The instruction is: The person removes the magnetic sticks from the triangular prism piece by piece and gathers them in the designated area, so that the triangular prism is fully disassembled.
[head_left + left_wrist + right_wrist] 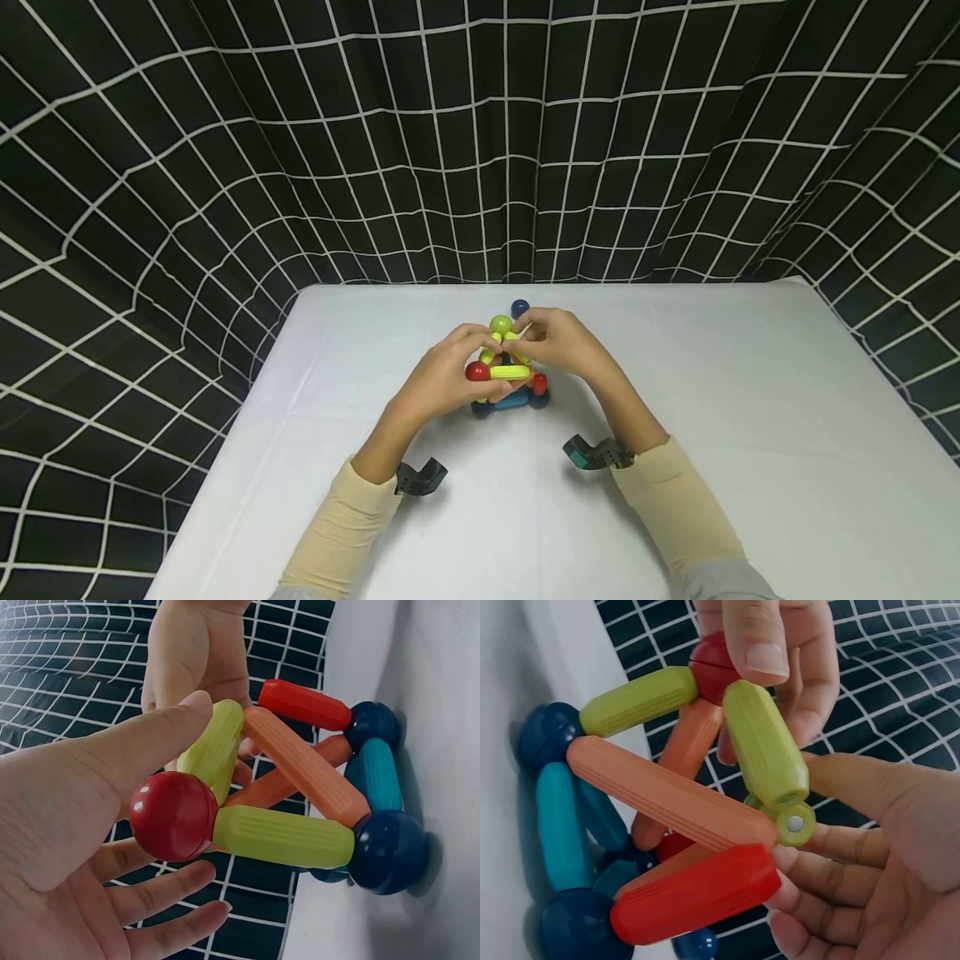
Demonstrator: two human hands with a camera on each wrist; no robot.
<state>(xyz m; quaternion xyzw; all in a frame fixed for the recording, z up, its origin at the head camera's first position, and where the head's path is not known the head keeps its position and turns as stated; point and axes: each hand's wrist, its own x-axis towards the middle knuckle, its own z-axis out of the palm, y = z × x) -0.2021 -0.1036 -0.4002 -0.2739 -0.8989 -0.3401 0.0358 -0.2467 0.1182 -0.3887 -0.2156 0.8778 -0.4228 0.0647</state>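
Note:
Both hands work on a toy structure of magnetic sticks and balls. My left hand (442,371) holds around a red ball (172,816), its thumb along a yellow-green stick (765,742). On the other side, my right hand (558,342) pinches a second yellow-green stick (795,823), seen end-on in the right wrist view. Orange sticks (307,769) slope up between them. Dark blue balls (386,851) and teal sticks (564,825) form the base; a red stick (697,896) juts out. A green ball (501,325) shows between the hands. Some fingertips are hidden.
The structure stands on a white-covered table (750,433). A dark blue ball (520,308) shows behind the hands; whether it joins the structure is unclear. A black curtain with a white grid (480,150) surrounds the table's back and sides.

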